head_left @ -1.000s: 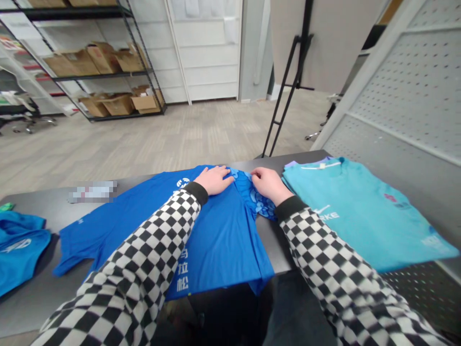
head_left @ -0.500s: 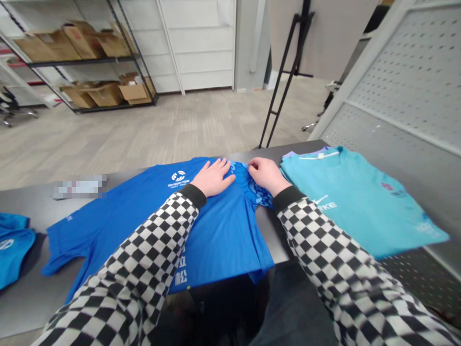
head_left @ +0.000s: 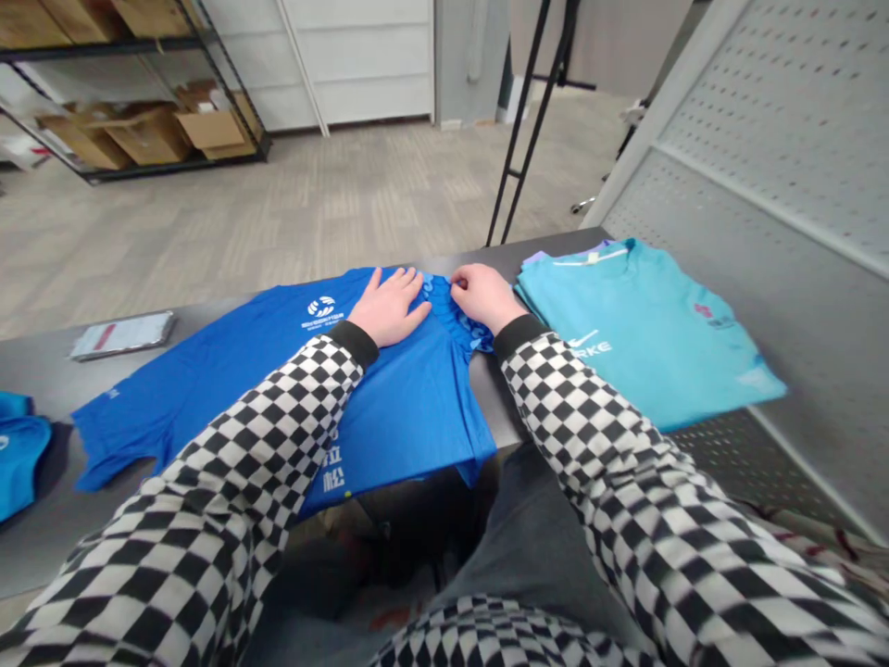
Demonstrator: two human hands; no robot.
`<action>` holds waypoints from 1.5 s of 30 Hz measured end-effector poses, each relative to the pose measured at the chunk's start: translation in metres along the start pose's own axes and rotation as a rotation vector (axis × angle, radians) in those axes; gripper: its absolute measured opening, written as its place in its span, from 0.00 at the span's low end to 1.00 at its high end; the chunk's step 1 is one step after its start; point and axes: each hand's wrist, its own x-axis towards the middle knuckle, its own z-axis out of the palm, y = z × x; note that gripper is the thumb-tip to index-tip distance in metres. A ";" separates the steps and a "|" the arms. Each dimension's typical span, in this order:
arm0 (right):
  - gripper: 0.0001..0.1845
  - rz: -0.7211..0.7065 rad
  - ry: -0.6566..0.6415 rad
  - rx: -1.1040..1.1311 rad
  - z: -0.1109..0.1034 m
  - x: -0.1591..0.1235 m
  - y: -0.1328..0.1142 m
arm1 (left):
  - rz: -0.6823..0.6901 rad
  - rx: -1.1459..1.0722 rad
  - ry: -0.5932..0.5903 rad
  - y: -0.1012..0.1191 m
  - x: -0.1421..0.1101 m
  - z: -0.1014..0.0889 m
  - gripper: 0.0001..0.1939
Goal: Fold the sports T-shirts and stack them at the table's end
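Note:
A blue T-shirt with white print lies spread over the table, its lower edge hanging past the near side. My left hand rests flat on it beside the round white logo, fingers spread. Just to the right, my right hand is closed, thumb and fingers pinching the shirt's patterned light-blue sleeve part, which is folded inward. Some of that cloth is hidden under the hand. A folded turquoise T-shirt lies to the right of my right hand, over a purple garment that shows only at its far edge.
On the grey table, a flat plastic-wrapped packet lies at the left, with another blue garment at the left edge. A perforated panel borders the right side. Beyond stand a black easel and a shelf with cardboard boxes.
The camera view has tilted down, so everything sits higher in the picture. Both hands keep their places on the blue T-shirt, the right still pinching the sleeve.

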 end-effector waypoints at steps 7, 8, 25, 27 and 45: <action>0.17 -0.008 -0.025 0.007 -0.004 -0.002 -0.004 | 0.263 -0.150 0.083 0.086 -0.113 -0.039 0.19; 0.17 -0.005 -0.026 0.013 -0.004 -0.003 -0.004 | 0.302 -0.182 0.053 0.101 -0.135 -0.038 0.17; 0.16 0.012 -0.010 0.070 -0.003 -0.002 -0.001 | 0.335 0.021 -0.009 0.147 -0.196 0.009 0.29; 0.16 0.011 -0.010 0.068 -0.003 -0.001 -0.001 | 0.325 0.059 -0.040 0.152 -0.194 0.007 0.33; 0.18 0.007 -0.035 0.080 -0.004 -0.002 -0.002 | 0.330 0.090 -0.075 0.152 -0.192 0.018 0.35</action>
